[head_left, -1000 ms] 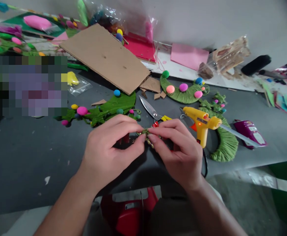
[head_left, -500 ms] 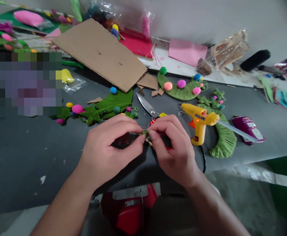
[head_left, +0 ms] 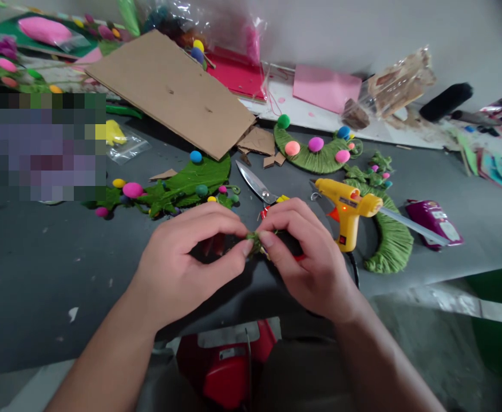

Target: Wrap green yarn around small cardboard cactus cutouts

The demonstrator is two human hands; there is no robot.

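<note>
Fingertips of the left hand [head_left: 186,257] and the right hand [head_left: 308,257] have drawn slightly nearer the person since half a second ago, and more of the small green piece [head_left: 255,243] shows between them. Beneath everything spreads a dark grey table [head_left: 40,280], littered with pale flecks at the left. Across its far side lies a big brown cardboard sheet [head_left: 171,94], set at a slant. Both hands meet over the near part of the table, fingers curved. Beyond the left hand rests a dark green crescent [head_left: 210,177] with coloured balls on and around it; farther right is a lighter green crescent [head_left: 319,153], also dotted with balls. A third, wrapped crescent [head_left: 394,243] lies right of the right hand, partly behind a yellow glue gun [head_left: 349,209] — its orange light glowing, a clear stick poking from its back end toward a purple packet [head_left: 434,222]. Scissors [head_left: 255,182] lie just beyond the hands, blades pointing away, handles partly hidden by the right hand. Smallest is the green piece itself — pinched between thumb and forefinger of each hand, its exact shape mostly covered.
</note>
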